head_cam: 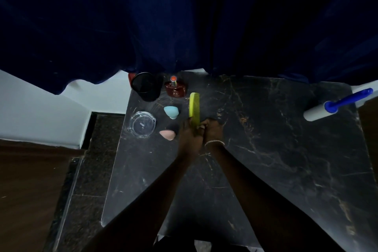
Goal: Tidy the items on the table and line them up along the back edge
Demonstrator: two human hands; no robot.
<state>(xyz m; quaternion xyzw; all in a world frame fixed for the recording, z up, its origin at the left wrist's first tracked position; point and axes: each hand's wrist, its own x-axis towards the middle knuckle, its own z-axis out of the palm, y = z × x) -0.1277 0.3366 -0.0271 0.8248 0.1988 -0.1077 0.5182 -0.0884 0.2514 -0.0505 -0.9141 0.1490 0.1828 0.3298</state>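
Note:
A yellow-green comb (pixel 194 106) stands up from between my two hands, teeth to the right, its lower end hidden in my fingers. My left hand (pixel 189 135) and my right hand (pixel 211 129) are both closed around its lower end, above the black marble table (pixel 266 149). At the back left stand a black cup (pixel 145 88) and a red perfume bottle (pixel 175 88). In front of them lie a blue makeup sponge (pixel 171 111), a pink makeup sponge (pixel 167 134) and a clear glass ashtray (pixel 141 124). A white lint roller with a blue handle (pixel 335 105) lies at the back right corner.
A dark blue curtain (pixel 184 16) hangs behind the table and drapes over its back edge. To the left are a white wall (pixel 41 112) and a dark stone floor strip (pixel 92 170). A small red object (pixel 130 79) shows behind the cup.

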